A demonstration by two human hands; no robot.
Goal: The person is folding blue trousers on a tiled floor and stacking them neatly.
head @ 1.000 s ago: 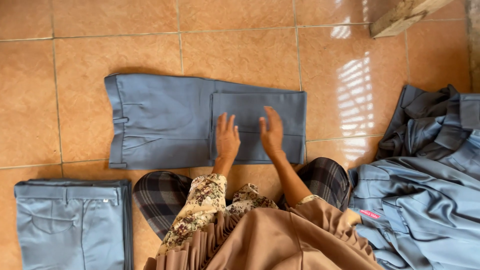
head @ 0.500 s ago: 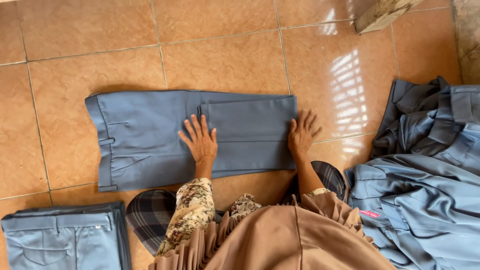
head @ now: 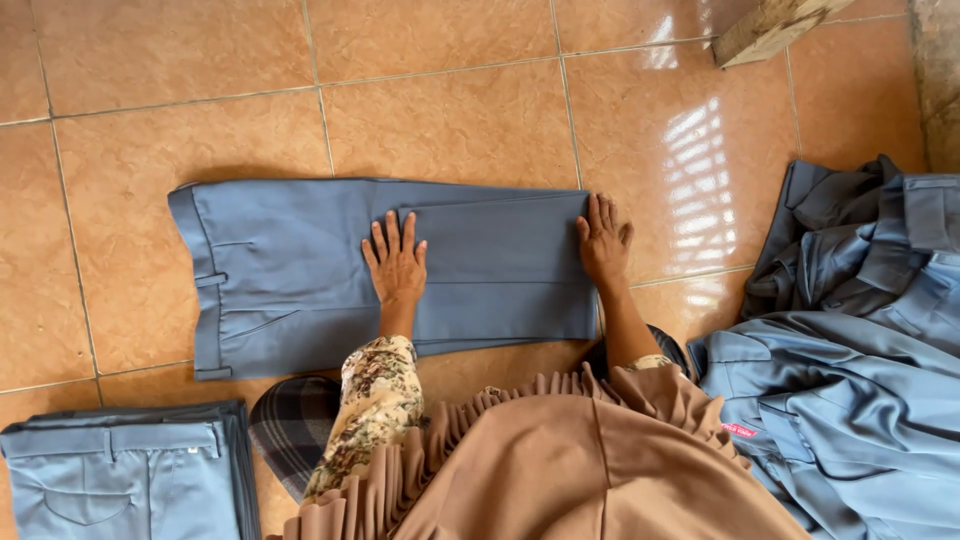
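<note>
Both hands lay flat and open, left hand [head: 397, 262] mid-fold, right hand [head: 604, 238] at the trousers' [head: 290, 280] right edge, seemingly smoothing before another fold.

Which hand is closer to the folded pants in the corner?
The left hand. It lies flat on the middle of the grey-blue trousers spread on the tiled floor, up and right of the folded trousers. The right hand rests at the spread pair's far right edge.

The folded trousers [head: 125, 470] at lower left and the pile [head: 850, 370] at right run off the frame's edges.
</note>
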